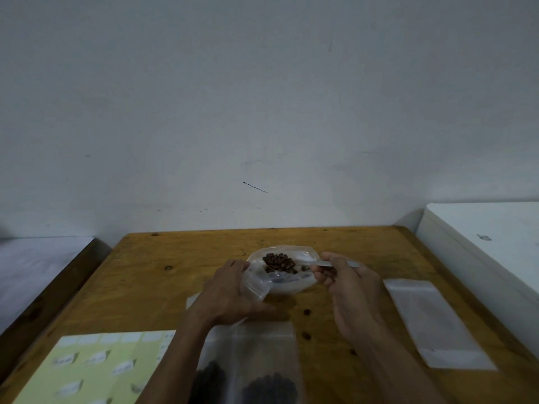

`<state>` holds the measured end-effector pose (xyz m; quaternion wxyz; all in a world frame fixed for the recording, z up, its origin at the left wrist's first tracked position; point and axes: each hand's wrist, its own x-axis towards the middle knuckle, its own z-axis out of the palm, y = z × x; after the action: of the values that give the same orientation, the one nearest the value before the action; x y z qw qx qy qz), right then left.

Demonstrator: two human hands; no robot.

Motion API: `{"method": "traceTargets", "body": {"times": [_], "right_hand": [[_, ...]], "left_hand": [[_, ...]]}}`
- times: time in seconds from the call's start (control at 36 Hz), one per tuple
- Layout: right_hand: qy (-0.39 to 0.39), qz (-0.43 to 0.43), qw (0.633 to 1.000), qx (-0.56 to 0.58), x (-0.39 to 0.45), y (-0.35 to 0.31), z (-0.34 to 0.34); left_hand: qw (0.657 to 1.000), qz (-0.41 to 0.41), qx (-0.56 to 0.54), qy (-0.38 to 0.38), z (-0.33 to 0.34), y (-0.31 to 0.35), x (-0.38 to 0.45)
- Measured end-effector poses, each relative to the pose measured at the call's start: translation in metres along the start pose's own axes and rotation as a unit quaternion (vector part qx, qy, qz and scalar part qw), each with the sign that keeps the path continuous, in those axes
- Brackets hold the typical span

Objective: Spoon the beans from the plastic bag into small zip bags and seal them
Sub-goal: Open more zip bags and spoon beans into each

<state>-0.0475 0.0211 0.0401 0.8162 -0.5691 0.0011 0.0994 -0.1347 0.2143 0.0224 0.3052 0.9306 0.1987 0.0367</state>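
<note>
Scooping step: the right hand (338, 272) pinches a thin metal spoon (294, 265) heaped with brown beans (278, 261) over the clear plastic bag (284, 271); the left hand (230, 287) grips a small clear zip bag (256, 282) beside it. Next, I judge, tip the spoonful into that mouth.

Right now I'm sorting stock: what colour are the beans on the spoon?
Dark brown beans heaped on the metal spoon, seen in the head view.

Both hands raised side by side over the middle of the table

The left hand (230, 290) pinches clear plastic between thumb and curled fingers, forearm running in from the near edge; the right hand (344, 279) pinches a metal handle, fingers curled, palm facing left.
</note>
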Motion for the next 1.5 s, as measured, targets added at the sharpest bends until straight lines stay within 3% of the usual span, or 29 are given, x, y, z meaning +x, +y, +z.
{"method": "traceTargets", "body": {"times": [0.11, 0.22, 0.33, 0.42, 0.47, 0.53, 0.69, 0.78, 1.08, 1.19, 1.31, 1.42, 1.5], "right_hand": [[-0.059, -0.057, 0.992, -0.099, -0.015, 0.001, 0.007], [-0.136, -0.187, 0.943, -0.241, -0.025, 0.003, 0.011], [-0.063, -0.25, 0.932, -0.254, -0.015, 0.002, 0.006], [-0.041, -0.297, 0.898, -0.322, -0.002, 0.005, -0.001], [-0.045, -0.287, 0.878, -0.381, 0.004, 0.012, -0.006], [-0.043, -0.253, 0.882, -0.395, 0.005, 0.021, -0.008], [0.032, -0.051, 0.978, -0.198, 0.013, 0.044, 0.0], [0.052, 0.029, 0.996, -0.063, 0.019, 0.047, 0.003], [0.05, 0.021, 0.998, 0.018, 0.013, 0.016, -0.008], [0.023, -0.004, 1.0, 0.0, 0.006, 0.009, -0.006], [-0.05, -0.057, 0.994, -0.072, -0.012, -0.001, 0.001], [-0.125, -0.223, 0.925, -0.28, -0.028, 0.0, 0.009], [-0.093, -0.297, 0.896, -0.317, -0.023, 0.002, 0.01]], "left_hand": [[1.0, 0.003, -0.019, 0.002, 0.0, -0.002, 0.001], [1.0, 0.024, -0.011, 0.013, 0.001, -0.004, 0.001], [0.999, 0.028, -0.015, 0.021, 0.0, -0.004, -0.001], [0.999, 0.027, -0.017, 0.026, -0.002, -0.004, -0.003], [0.999, 0.029, -0.014, 0.027, -0.003, -0.003, -0.004], [0.999, 0.035, -0.013, 0.032, -0.004, 0.0, -0.005], [0.996, 0.075, 0.002, 0.044, -0.006, 0.009, -0.009], [0.997, 0.072, 0.009, 0.033, -0.006, 0.008, -0.008], [0.999, 0.029, 0.016, 0.022, 0.003, -0.005, -0.007], [1.0, 0.022, -0.001, 0.018, 0.002, -0.003, -0.006], [0.999, 0.021, -0.018, 0.022, 0.0, -0.004, -0.005], [0.999, 0.023, -0.04, 0.022, 0.001, -0.004, -0.004], [0.999, 0.027, -0.038, 0.027, 0.0, -0.003, -0.005]]}}
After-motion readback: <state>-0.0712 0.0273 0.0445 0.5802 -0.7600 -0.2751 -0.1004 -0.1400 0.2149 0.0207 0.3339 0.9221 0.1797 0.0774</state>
